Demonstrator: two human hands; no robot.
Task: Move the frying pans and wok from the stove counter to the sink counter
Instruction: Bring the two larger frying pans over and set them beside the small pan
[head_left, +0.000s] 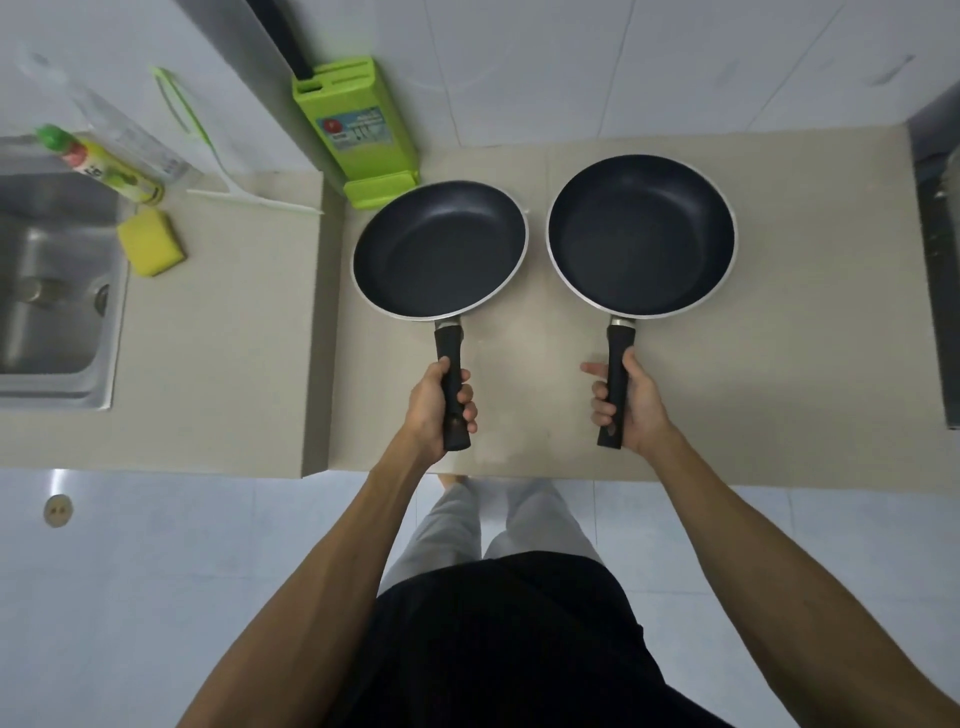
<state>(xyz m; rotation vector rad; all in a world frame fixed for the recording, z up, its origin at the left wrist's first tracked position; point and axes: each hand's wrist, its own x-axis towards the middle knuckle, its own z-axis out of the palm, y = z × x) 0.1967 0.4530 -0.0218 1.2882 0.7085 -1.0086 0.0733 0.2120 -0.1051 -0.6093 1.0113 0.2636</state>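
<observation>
Right, two dark pans over the beige counter (779, 405), one per hand. Left frying pan (440, 248) sits straight ahead of the left hand (435, 405), whose fingers (467, 402) are wrapped tight round its black handle (452, 384). Right frying pan (641, 235), the deeper-looking one, lies ahead of the right hand (631, 402); its fingers (602, 402) curl round that pan's handle (616, 384), index finger a little loose, thumb on top. Whether either pan is lifted or resting, I cannot tell. Beyond the left pan's far rim, just beside it, stands a green knife block (358, 130) against the wall. Well off to the left of the left hand's knuckles: a yellow sponge (150, 241), a green-capped bottle (98, 163), and the steel sink (52, 291).
</observation>
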